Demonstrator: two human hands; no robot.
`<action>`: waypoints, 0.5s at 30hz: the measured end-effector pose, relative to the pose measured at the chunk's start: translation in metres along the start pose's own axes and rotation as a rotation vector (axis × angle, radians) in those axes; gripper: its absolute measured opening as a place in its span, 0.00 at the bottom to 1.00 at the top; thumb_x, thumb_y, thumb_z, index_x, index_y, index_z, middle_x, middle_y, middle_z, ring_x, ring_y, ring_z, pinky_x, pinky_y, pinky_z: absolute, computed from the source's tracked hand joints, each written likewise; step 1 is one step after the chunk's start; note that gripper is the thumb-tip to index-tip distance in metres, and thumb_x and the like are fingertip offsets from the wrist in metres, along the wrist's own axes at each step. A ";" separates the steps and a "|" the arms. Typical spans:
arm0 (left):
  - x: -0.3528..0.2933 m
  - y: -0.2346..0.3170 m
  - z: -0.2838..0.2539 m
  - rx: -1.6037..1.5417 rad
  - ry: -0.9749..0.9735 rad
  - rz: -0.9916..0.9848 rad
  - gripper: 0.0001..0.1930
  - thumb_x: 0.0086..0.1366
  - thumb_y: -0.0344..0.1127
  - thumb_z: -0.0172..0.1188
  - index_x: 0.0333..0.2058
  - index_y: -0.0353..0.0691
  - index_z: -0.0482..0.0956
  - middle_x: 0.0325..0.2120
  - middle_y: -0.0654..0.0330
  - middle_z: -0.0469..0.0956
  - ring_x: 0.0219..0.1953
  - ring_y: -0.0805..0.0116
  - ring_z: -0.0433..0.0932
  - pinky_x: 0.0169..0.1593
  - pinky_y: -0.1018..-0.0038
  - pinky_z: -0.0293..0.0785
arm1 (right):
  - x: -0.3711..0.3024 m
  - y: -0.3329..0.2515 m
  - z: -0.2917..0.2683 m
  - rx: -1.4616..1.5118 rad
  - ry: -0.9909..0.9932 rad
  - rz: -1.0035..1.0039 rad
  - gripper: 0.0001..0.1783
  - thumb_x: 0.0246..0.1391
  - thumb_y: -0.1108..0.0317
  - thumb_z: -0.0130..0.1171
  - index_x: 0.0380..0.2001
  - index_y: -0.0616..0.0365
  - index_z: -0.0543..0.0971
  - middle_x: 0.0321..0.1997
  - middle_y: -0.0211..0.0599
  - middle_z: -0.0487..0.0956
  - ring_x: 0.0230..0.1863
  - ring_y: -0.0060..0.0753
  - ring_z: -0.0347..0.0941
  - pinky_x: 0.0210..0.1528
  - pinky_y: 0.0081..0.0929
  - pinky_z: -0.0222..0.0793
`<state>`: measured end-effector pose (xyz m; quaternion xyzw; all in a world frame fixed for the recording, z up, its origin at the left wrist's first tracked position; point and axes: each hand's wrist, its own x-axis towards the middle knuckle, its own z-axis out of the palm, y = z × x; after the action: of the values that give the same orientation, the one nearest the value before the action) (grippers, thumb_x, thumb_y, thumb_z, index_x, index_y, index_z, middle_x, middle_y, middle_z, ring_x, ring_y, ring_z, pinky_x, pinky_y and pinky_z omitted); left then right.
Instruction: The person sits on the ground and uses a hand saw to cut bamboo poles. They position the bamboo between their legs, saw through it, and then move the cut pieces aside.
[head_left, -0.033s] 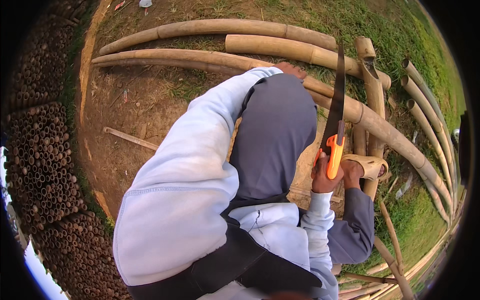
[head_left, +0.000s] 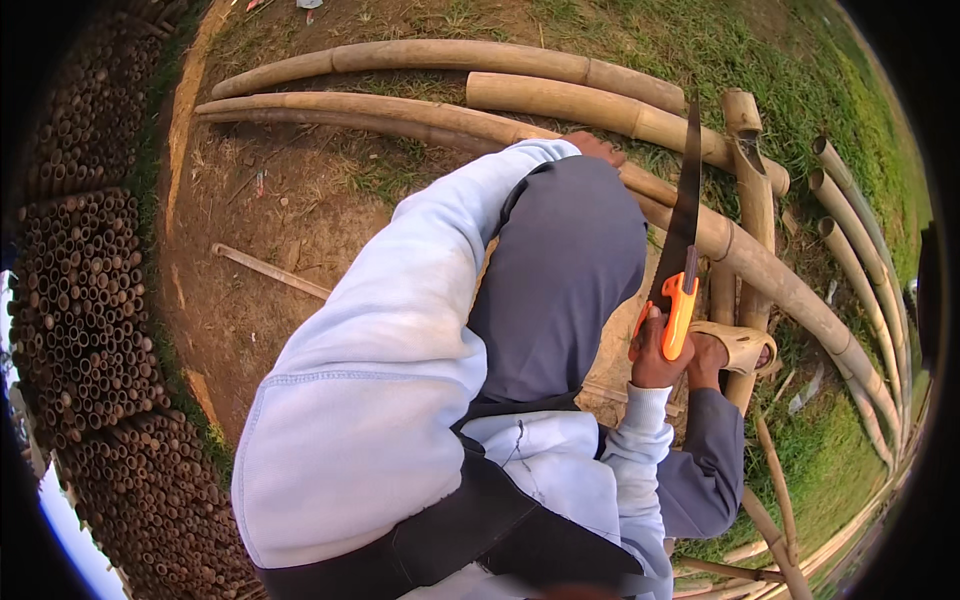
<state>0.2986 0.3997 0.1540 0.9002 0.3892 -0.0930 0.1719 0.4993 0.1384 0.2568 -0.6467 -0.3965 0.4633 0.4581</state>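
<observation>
A long tan bamboo pole (head_left: 775,270) runs crosswise in front of me. My left hand (head_left: 600,149) is closed over it, partly hidden behind my raised knee (head_left: 575,235). In my right hand (head_left: 656,355) is the orange handle of a handsaw (head_left: 680,310), gripped with the fingers wrapped round it. Its dark blade lies across the pole, right of my left hand, with the tip pointing away from me. Whether the teeth have cut in cannot be made out. A notched bamboo post (head_left: 753,195) stands beside the pole, right of the saw.
My foot in a tan clog (head_left: 735,347) is by the post's lower end. Two more poles, one long (head_left: 450,55) and one shorter (head_left: 560,97), lie beyond. Several poles (head_left: 850,220) lie at right. Stacked bamboo (head_left: 85,300) fills the left. A thin stick (head_left: 268,268) lies on dirt.
The whole view has shifted slightly, so things sit a little lower and farther right. Against the pole, the saw seems a touch farther forward. Both hands keep their hold.
</observation>
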 end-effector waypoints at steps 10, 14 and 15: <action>0.013 -0.014 0.014 -0.034 0.101 0.030 0.22 0.66 0.44 0.51 0.56 0.42 0.71 0.49 0.44 0.79 0.51 0.42 0.81 0.54 0.51 0.76 | -0.019 0.031 -0.019 -0.044 0.043 0.004 0.09 0.64 0.71 0.60 0.29 0.60 0.75 0.17 0.27 0.71 0.16 0.16 0.64 0.19 0.17 0.59; 0.019 -0.021 0.007 -0.063 0.020 0.026 0.24 0.66 0.43 0.50 0.60 0.44 0.69 0.50 0.44 0.79 0.50 0.41 0.81 0.54 0.50 0.75 | 0.017 0.024 -0.004 -0.014 0.032 0.034 0.13 0.65 0.68 0.60 0.26 0.61 0.76 0.17 0.25 0.70 0.16 0.14 0.62 0.18 0.17 0.56; 0.022 -0.024 0.005 -0.078 -0.046 0.028 0.29 0.63 0.45 0.56 0.63 0.44 0.66 0.51 0.44 0.78 0.52 0.41 0.80 0.55 0.50 0.74 | 0.017 0.023 -0.001 -0.054 0.027 -0.013 0.10 0.64 0.69 0.61 0.29 0.63 0.77 0.17 0.23 0.70 0.18 0.14 0.63 0.21 0.18 0.59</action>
<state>0.2963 0.4281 0.1373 0.8958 0.3758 -0.0959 0.2171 0.5064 0.1485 0.2312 -0.6626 -0.4069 0.4406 0.4487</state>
